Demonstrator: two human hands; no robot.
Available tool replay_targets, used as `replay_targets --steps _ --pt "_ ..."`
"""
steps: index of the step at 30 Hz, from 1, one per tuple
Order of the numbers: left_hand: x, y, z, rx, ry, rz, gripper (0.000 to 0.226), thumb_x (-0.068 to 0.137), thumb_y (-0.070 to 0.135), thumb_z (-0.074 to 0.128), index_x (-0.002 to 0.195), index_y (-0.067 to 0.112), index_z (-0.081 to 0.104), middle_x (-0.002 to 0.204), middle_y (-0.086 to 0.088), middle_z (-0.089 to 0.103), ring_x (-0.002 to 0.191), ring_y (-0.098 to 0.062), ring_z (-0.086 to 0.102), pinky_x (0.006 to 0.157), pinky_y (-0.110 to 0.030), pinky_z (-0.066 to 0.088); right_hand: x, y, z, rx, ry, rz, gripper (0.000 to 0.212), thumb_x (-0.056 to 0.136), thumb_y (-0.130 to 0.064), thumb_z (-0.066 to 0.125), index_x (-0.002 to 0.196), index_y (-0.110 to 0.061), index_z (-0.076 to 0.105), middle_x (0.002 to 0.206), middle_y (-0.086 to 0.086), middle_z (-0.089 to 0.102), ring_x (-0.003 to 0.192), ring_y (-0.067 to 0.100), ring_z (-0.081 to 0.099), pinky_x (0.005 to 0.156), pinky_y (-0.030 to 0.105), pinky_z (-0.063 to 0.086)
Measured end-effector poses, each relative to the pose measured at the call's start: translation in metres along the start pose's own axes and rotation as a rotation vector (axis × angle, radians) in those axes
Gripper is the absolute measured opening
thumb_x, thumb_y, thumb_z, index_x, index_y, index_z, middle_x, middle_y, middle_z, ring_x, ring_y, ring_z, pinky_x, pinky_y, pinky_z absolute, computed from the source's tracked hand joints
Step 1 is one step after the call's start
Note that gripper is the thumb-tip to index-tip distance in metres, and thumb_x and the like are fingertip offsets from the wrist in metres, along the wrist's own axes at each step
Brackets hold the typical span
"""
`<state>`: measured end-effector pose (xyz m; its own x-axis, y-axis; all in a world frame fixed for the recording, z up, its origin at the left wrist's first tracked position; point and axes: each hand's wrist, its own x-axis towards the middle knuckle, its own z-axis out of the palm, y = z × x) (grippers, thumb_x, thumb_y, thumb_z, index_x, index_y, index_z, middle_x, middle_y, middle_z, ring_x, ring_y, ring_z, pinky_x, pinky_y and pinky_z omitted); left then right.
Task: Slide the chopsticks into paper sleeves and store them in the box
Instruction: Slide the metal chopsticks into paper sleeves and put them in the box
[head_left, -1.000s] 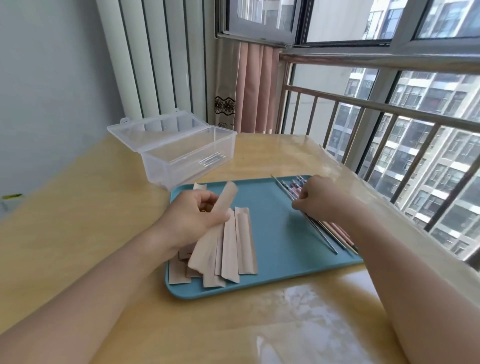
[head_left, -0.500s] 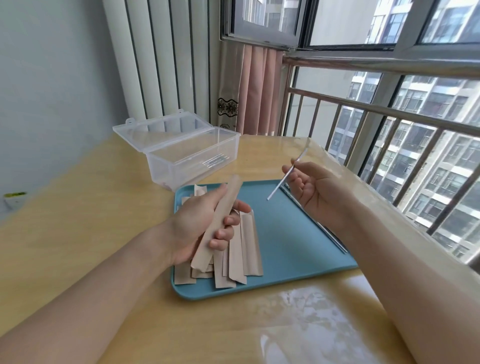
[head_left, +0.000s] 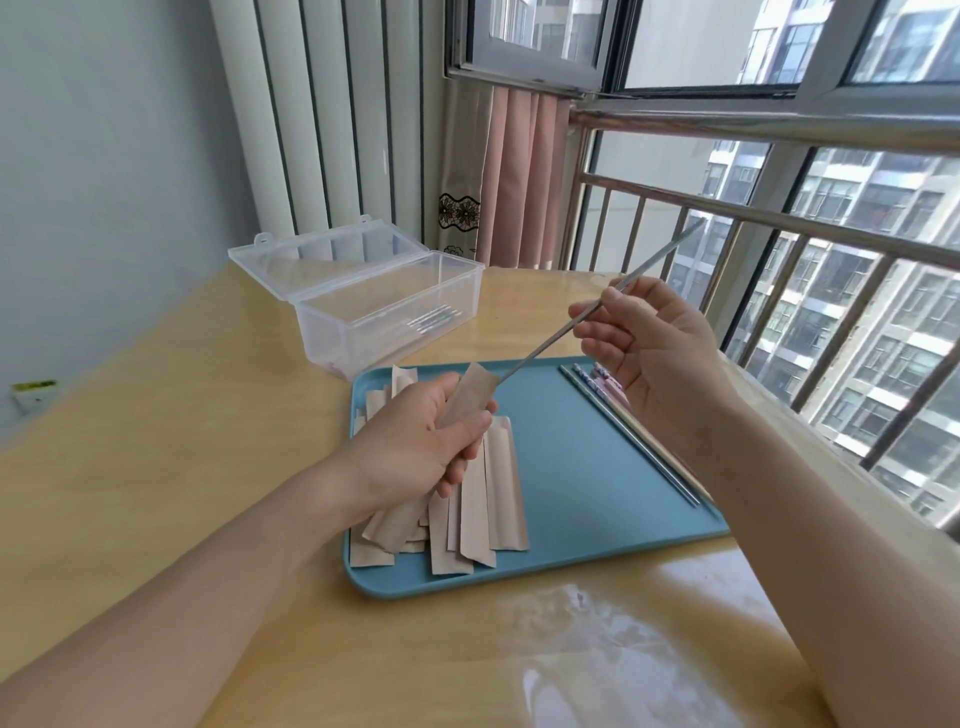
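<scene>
At the far left of the wooden surface (head_left: 156, 467) stood the clear box (head_left: 384, 317) with its lid thrown back, well apart from both hands. Nearer, the left hand (head_left: 415, 447) hovered over the blue tray (head_left: 582, 493), forearm reaching in from the lower left, its fingers (head_left: 470, 426) curled round a paper sleeve (head_left: 467, 397) whose open mouth pointed up and to the right. Beneath that hand a loose pile of sleeves (head_left: 478, 499) lay on the tray. A metal chopstick (head_left: 582, 327) slanted from the sleeve's mouth, its lower tip just entering, up to the right. The right hand (head_left: 649, 353) was raised, palm turned toward the left, thumb and forefinger pinching the chopstick along its upper half. More chopsticks (head_left: 639, 436) lay along the tray's right edge.
</scene>
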<state>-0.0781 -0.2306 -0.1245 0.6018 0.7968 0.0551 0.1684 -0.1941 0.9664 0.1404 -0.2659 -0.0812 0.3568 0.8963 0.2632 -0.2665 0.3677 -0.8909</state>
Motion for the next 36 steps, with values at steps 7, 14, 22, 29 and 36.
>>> replay_targets --steps 7,14,22,29,36 --pt "-0.001 -0.001 0.002 0.051 -0.065 -0.002 0.011 0.103 0.019 0.05 0.108 0.013 0.058 0.067 0.0 0.053 0.052 -0.012 0.049 0.047 -0.026 0.045 0.0 0.005 0.0 -0.038 0.01 0.03 0.003 0.101 -0.003 0.054 0.101 -0.005 0.051 0.086 0.021 0.073 0.066 0.021 0.07 0.062 0.023 0.059" --pt "-0.004 0.003 0.002 0.035 -0.079 -0.022 0.018 0.105 0.023 0.046 0.11 0.014 0.06 0.067 0.003 0.056 0.052 -0.011 0.05 0.048 -0.025 0.046 -0.003 0.007 0.001 -0.096 -0.095 0.142 0.005 0.1 0.0 0.052 0.103 -0.005 0.051 0.087 0.021 0.073 0.062 0.019 0.069 0.057 0.023 0.058" --pt "-0.005 0.005 0.001 -0.016 -0.102 -0.074 0.026 0.105 0.027 0.045 0.109 0.007 0.062 0.065 0.002 0.058 0.051 -0.011 0.049 0.046 -0.023 0.044 -0.006 0.014 -0.003 -0.161 -0.267 0.377 0.009 0.1 -0.005 0.054 0.103 -0.01 0.06 0.105 0.02 0.074 0.072 0.021 0.072 0.057 0.025 0.058" --pt "-0.006 0.005 0.0 0.004 -0.161 -0.116 0.027 0.105 0.026 0.045 0.11 0.004 0.061 0.068 -0.001 0.059 0.05 -0.011 0.049 0.046 -0.022 0.044 0.01 0.01 -0.016 -0.289 0.159 0.01 0.055 0.093 -0.004 0.066 0.141 -0.013 0.04 0.093 0.017 0.075 0.068 0.018 0.071 0.063 0.026 0.058" --pt "-0.006 0.002 -0.001 -0.011 -0.179 -0.146 0.028 0.105 0.029 0.045 0.114 0.008 0.061 0.068 0.002 0.055 0.053 -0.01 0.046 0.047 -0.021 0.041 0.01 0.013 -0.02 -0.259 -0.02 0.092 0.035 0.094 0.0 0.061 0.128 0.002 0.056 0.083 0.016 0.07 0.067 0.02 0.071 0.061 0.026 0.059"
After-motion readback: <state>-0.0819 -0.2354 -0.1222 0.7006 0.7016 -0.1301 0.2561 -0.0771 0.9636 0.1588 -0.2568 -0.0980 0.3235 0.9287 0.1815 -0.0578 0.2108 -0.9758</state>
